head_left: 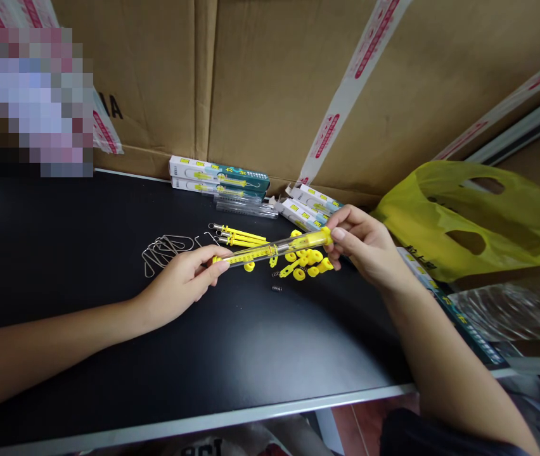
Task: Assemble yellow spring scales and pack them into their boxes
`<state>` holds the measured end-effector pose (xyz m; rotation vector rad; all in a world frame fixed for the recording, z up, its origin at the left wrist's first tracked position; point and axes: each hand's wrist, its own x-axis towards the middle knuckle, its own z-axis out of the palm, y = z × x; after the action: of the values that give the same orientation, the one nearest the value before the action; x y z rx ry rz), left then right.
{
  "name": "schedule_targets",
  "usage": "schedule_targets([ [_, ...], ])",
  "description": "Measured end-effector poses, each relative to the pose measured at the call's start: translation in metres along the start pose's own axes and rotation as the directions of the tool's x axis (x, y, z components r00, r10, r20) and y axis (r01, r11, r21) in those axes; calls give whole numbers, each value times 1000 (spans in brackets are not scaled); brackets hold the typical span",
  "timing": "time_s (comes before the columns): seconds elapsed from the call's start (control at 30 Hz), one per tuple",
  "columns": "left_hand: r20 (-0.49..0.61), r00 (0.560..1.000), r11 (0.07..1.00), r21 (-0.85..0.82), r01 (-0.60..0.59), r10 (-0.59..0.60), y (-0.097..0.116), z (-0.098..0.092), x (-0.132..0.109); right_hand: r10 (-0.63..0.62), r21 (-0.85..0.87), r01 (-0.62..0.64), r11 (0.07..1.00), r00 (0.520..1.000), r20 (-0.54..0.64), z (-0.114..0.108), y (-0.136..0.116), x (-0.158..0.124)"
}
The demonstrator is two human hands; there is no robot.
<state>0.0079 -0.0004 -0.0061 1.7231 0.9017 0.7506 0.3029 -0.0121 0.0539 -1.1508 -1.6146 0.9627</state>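
A clear tubular spring scale (274, 249) with a yellow inner scale is held level above the table between both hands. My left hand (187, 278) pinches its left end, at the yellow end piece. The fingers of my right hand (358, 244) close on the yellow cap at the other end. Beneath and behind the tube lie yellow rods with metal ends (241, 237), small yellow caps and rings (312, 256), and a little coil spring (276, 289). Bent wire hooks (163, 247) lie in a pile near my left hand.
Printed boxes (217, 177) are stacked at the back, with clear tubes (246, 206) before them and more boxes (305, 209) to the right. A yellow plastic bag (469, 221) sits on the right. Large taped cartons (274, 82) wall off the back of the black table (232, 361).
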Motion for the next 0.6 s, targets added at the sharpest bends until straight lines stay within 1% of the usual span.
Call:
schedule_targets([
  [0.17, -3, 1000, 1000, -7, 5, -5, 1, 1, 0, 15, 51, -16, 999, 1000, 17, 3, 1, 0],
  [0.3, -10, 1000, 1000, -13, 0, 0, 0, 1, 0, 28, 84, -27, 996, 1000, -12, 4, 0, 1],
  [0.4, -8, 1000, 1000, -8, 3, -3, -1, 0, 0, 17, 69, -16, 997, 1000, -17, 6, 0, 1],
  [0.6, 50, 998, 1000, 13, 22, -23, 1, -2, 0, -18, 73, 19, 997, 1000, -14, 9, 4, -1],
])
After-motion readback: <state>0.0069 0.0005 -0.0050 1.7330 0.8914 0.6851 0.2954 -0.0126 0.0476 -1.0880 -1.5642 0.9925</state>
